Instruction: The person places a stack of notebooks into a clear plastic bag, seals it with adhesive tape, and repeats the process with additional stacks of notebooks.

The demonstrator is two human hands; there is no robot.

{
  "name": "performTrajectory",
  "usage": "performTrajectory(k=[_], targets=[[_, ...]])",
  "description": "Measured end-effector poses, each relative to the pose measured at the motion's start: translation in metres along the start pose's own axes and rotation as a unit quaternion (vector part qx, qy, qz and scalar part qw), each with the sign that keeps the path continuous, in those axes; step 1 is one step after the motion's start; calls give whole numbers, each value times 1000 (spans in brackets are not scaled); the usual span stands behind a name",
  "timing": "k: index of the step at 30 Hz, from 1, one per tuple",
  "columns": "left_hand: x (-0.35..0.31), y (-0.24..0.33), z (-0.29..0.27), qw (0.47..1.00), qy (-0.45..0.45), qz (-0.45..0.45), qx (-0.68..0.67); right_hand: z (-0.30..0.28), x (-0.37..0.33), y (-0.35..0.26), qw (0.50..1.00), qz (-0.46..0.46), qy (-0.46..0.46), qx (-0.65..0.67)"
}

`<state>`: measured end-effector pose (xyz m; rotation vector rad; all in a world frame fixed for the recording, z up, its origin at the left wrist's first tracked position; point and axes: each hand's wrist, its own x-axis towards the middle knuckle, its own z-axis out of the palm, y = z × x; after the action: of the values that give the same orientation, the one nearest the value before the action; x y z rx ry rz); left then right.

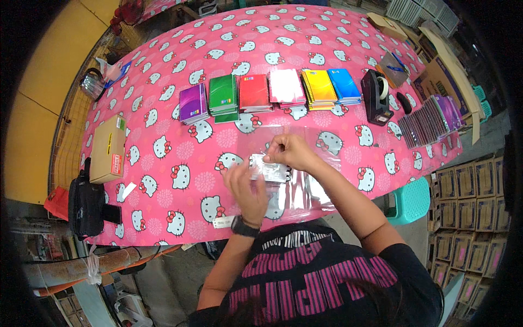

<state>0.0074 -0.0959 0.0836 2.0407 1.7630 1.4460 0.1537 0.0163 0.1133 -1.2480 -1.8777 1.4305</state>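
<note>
My left hand (pixel 248 188) and my right hand (pixel 289 151) hold a small pack wrapped in clear plastic (pixel 269 169) just above the pink patterned table (pixel 163 180). The left hand, with a black watch at its wrist, grips the pack's near side. The right hand pinches its upper edge. More clear plastic bags (pixel 305 188) lie flat under and right of the hands. Behind them runs a row of small spiral notebook stacks: purple (pixel 193 103), green (pixel 224 98), red (pixel 255 93), white-pink (pixel 286 87), yellow (pixel 319 87) and blue (pixel 344 85).
A black tape dispenser (pixel 377 97) stands at the row's right end. Fanned purple notebooks (pixel 433 120) lie far right. A cardboard box (pixel 108 148) and black bag (pixel 86 204) sit at the left edge. A teal stool (pixel 409 200) and stacked cartons (pixel 468 207) stand on the right.
</note>
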Motion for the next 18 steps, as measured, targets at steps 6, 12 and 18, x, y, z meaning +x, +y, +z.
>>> performTrajectory(k=[6,12,18], targets=[[-21,27,13,977,-138,-3,162,-15,5,17,995,-95,-17,-27],[-22,30,14,976,-110,-11,185,-164,-19,119,911,-70,407,-5],[-22,26,19,978,-99,-4,184,-317,-46,201,798,138,538,-235]])
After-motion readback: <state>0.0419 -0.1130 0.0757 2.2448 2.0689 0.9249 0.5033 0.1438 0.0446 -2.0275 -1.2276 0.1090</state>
